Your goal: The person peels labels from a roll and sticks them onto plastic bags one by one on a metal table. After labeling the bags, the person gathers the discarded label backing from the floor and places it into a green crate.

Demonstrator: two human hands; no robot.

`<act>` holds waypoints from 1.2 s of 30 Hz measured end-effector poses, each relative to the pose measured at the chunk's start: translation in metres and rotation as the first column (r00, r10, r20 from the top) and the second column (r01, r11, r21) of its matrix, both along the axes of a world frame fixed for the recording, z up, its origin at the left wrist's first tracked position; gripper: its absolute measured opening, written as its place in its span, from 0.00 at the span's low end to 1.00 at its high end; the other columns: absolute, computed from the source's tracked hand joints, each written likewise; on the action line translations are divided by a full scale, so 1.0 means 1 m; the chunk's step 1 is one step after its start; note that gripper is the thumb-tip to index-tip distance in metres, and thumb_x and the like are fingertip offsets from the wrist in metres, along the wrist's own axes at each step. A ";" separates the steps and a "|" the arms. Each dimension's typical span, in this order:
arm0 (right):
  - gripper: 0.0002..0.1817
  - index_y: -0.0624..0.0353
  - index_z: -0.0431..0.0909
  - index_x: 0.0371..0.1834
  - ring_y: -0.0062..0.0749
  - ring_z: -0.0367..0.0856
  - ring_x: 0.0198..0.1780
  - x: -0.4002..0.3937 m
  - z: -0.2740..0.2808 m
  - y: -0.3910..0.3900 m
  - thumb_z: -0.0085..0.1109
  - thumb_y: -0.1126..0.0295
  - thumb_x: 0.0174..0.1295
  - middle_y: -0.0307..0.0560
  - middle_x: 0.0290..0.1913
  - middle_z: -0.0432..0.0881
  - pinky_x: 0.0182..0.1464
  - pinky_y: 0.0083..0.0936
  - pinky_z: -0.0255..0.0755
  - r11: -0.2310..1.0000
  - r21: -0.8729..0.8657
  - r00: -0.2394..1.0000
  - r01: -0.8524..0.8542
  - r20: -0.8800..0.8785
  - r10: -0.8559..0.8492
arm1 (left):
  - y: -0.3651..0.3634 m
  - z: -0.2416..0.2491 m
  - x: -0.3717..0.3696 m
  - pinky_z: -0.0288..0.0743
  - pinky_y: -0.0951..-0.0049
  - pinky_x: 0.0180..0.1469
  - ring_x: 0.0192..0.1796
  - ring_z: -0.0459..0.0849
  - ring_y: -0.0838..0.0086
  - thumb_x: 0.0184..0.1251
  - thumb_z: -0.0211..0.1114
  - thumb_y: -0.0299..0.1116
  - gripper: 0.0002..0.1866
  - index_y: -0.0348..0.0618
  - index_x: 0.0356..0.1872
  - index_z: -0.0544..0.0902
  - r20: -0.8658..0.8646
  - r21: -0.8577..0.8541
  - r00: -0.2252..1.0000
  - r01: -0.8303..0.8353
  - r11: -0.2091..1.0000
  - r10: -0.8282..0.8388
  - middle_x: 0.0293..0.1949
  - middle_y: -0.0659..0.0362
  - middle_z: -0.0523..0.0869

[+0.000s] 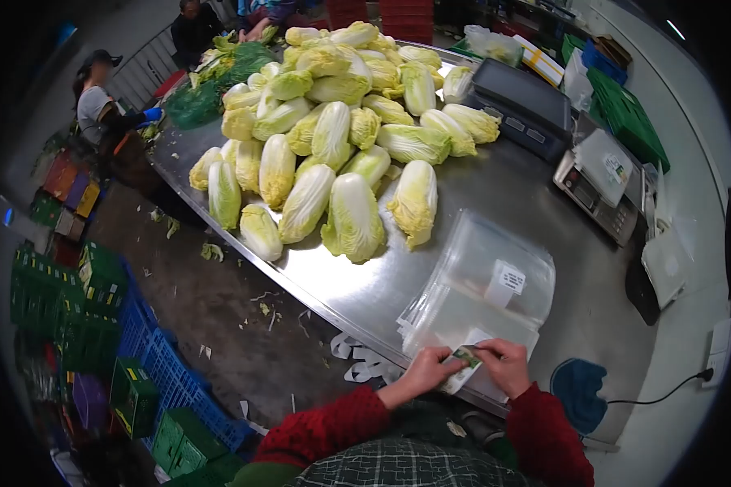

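At the table's near edge, my left hand (430, 371) pinches a small printed label (466, 355) with a green picture on a white strip. My right hand (504, 367) is closed too, fingertips on the label's other side. Beneath and beyond both hands lies a stack of clear plastic bags (483, 304); a white barcode sticker (508, 280) is on the upper part of it. A large heap of napa cabbages (333, 134) covers the far side of the steel table, the closest one (354, 217) lying past the bags.
Weighing scales (597, 191) and a dark lidded device (521, 101) stand on the right. A blue cloth-like item (578, 395) lies by a cable at lower right. Green crates (97, 341) and blue crates (170, 373) stand at left. A person (105, 109) wearing blue gloves stands far left.
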State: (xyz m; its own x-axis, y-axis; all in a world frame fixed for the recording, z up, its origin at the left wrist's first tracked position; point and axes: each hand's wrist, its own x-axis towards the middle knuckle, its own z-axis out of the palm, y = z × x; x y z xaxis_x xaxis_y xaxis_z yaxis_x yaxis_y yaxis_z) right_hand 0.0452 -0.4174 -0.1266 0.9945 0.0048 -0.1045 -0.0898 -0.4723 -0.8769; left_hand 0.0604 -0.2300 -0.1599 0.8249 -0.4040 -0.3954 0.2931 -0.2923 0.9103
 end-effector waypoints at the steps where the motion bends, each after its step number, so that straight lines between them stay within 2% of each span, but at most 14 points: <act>1: 0.08 0.62 0.84 0.37 0.23 0.82 0.30 0.005 0.000 -0.001 0.67 0.74 0.54 0.48 0.30 0.85 0.34 0.21 0.75 1.000 0.006 0.999 0.021 0.046 -0.021 | 0.006 0.002 -0.005 0.69 0.68 0.27 0.23 0.71 0.82 0.58 0.71 0.42 0.18 0.33 0.29 0.83 -0.035 0.082 0.999 0.038 0.996 -0.035 0.18 0.52 0.78; 4: 0.08 0.63 0.82 0.38 0.21 0.82 0.32 0.069 -0.067 -0.086 0.66 0.75 0.54 0.48 0.32 0.85 0.35 0.21 0.75 0.912 0.406 0.983 0.063 0.135 -0.128 | 0.026 -0.009 -0.030 0.72 0.69 0.28 0.24 0.78 0.80 0.57 0.71 0.44 0.18 0.36 0.34 0.85 -0.008 0.098 0.998 0.063 0.993 -0.062 0.20 0.53 0.82; 8: 0.30 0.61 0.74 0.50 0.46 0.82 0.41 0.041 -0.054 -0.025 0.75 0.66 0.43 0.50 0.40 0.82 0.45 0.35 0.76 0.916 -0.388 0.994 -0.102 -0.006 0.108 | 0.032 -0.005 -0.049 0.75 0.71 0.35 0.31 0.82 0.77 0.58 0.71 0.39 0.15 0.38 0.40 0.85 0.027 0.107 0.977 0.209 0.972 -0.213 0.27 0.53 0.85; 11: 0.44 0.55 0.64 0.61 0.50 0.75 0.52 0.038 -0.051 -0.011 0.77 0.61 0.37 0.50 0.46 0.77 0.48 0.40 0.73 0.802 -0.591 0.988 0.092 0.152 -0.001 | 0.030 -0.007 -0.058 0.75 0.69 0.38 0.34 0.83 0.65 0.60 0.68 0.35 0.12 0.37 0.40 0.83 0.240 -0.117 0.967 0.121 0.986 -0.090 0.34 0.51 0.82; 13: 0.36 0.55 0.71 0.54 0.49 0.73 0.52 0.034 -0.047 -0.014 0.76 0.61 0.38 0.49 0.43 0.76 0.48 0.41 0.73 0.818 -0.566 0.994 0.101 0.087 -0.062 | 0.036 -0.001 -0.042 0.74 0.68 0.40 0.36 0.83 0.65 0.61 0.66 0.33 0.12 0.37 0.42 0.83 0.154 -0.087 0.972 0.191 0.978 -0.176 0.38 0.50 0.82; 17: 0.16 0.53 0.80 0.34 0.46 0.76 0.45 0.013 -0.059 -0.008 0.72 0.60 0.44 0.45 0.40 0.78 0.43 0.40 0.73 0.795 -0.570 0.960 -0.210 0.035 0.278 | 0.031 0.005 -0.028 0.74 0.64 0.42 0.38 0.81 0.53 0.58 0.67 0.33 0.10 0.38 0.38 0.82 0.083 0.010 0.897 0.434 0.901 -0.434 0.38 0.48 0.82; 21: 0.10 0.57 0.80 0.24 0.42 0.77 0.37 0.024 -0.063 -0.015 0.66 0.63 0.50 0.46 0.28 0.76 0.38 0.41 0.71 0.943 -0.319 0.992 -0.095 0.050 0.117 | 0.011 -0.006 -0.009 0.72 0.61 0.43 0.40 0.79 0.52 0.57 0.67 0.31 0.09 0.38 0.37 0.81 0.265 -0.018 0.908 0.341 0.940 -0.324 0.36 0.47 0.81; 23: 0.06 0.56 0.79 0.25 0.43 0.76 0.34 0.038 -0.060 -0.030 0.61 0.67 0.54 0.48 0.27 0.76 0.36 0.39 0.70 0.955 -0.246 0.970 -0.163 -0.219 0.109 | 0.004 -0.028 0.000 0.71 0.61 0.39 0.38 0.79 0.53 0.57 0.66 0.32 0.09 0.37 0.33 0.80 0.335 0.005 0.917 0.227 0.974 -0.215 0.35 0.47 0.80; 24: 0.06 0.57 0.77 0.25 0.43 0.76 0.30 0.059 -0.068 -0.047 0.58 0.69 0.57 0.50 0.24 0.77 0.35 0.35 0.70 0.951 -0.301 0.993 0.069 0.117 -0.035 | 0.002 -0.028 0.003 0.71 0.61 0.39 0.38 0.79 0.53 0.57 0.66 0.32 0.09 0.37 0.33 0.80 0.336 0.004 0.917 0.230 0.973 -0.218 0.35 0.47 0.80; 25: 0.11 0.61 0.73 0.24 0.37 0.76 0.29 0.093 -0.061 -0.082 0.60 0.66 0.57 0.48 0.24 0.78 0.35 0.32 0.70 0.946 0.007 0.944 0.324 0.070 -0.323 | 0.003 -0.029 0.005 0.72 0.64 0.38 0.36 0.79 0.58 0.58 0.67 0.31 0.08 0.36 0.33 0.81 0.261 0.102 0.931 0.235 0.967 -0.254 0.34 0.48 0.81; 28: 0.11 0.64 0.75 0.28 0.31 0.75 0.30 0.087 0.047 -0.061 0.63 0.67 0.56 0.45 0.26 0.78 0.36 0.28 0.71 0.949 0.040 0.921 0.314 0.230 -0.315 | 0.006 -0.028 0.000 0.72 0.63 0.36 0.33 0.80 0.58 0.58 0.67 0.32 0.09 0.36 0.31 0.79 0.108 0.172 0.959 0.243 0.955 -0.263 0.31 0.48 0.81; 31: 0.11 0.64 0.80 0.39 0.24 0.76 0.31 0.034 -0.019 -0.036 0.65 0.70 0.56 0.43 0.29 0.80 0.39 0.25 0.73 0.984 0.017 0.981 -0.176 -0.085 0.177 | 0.004 -0.033 0.000 0.71 0.58 0.35 0.32 0.80 0.54 0.56 0.67 0.34 0.11 0.37 0.30 0.78 0.064 0.087 0.988 0.138 0.987 -0.144 0.26 0.48 0.80; 34: 0.12 0.64 0.82 0.38 0.20 0.76 0.30 0.014 -0.025 -0.020 0.68 0.69 0.54 0.42 0.25 0.80 0.36 0.23 0.72 0.988 0.151 0.969 0.028 -0.248 0.010 | 0.002 -0.037 0.001 0.72 0.58 0.35 0.33 0.81 0.55 0.56 0.68 0.34 0.11 0.37 0.32 0.79 0.363 0.111 0.922 0.098 0.989 -0.132 0.26 0.49 0.80; 36: 0.11 0.64 0.82 0.37 0.20 0.76 0.29 0.010 -0.019 -0.015 0.69 0.69 0.53 0.44 0.24 0.80 0.35 0.22 0.72 0.995 0.089 0.966 -0.052 -0.249 0.073 | -0.004 -0.035 0.010 0.72 0.62 0.34 0.32 0.82 0.60 0.56 0.69 0.35 0.12 0.36 0.33 0.80 0.736 -0.075 0.676 0.029 0.997 0.036 0.29 0.48 0.81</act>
State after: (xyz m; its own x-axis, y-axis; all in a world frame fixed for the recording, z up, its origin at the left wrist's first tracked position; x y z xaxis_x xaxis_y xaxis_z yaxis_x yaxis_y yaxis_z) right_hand 0.0557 -0.4324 -0.1457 0.9338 0.0847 -0.3477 -0.2849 -0.4118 -0.8656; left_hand 0.0700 -0.2337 -0.1953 0.8370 -0.4016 0.3716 -0.4808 -0.2158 0.8498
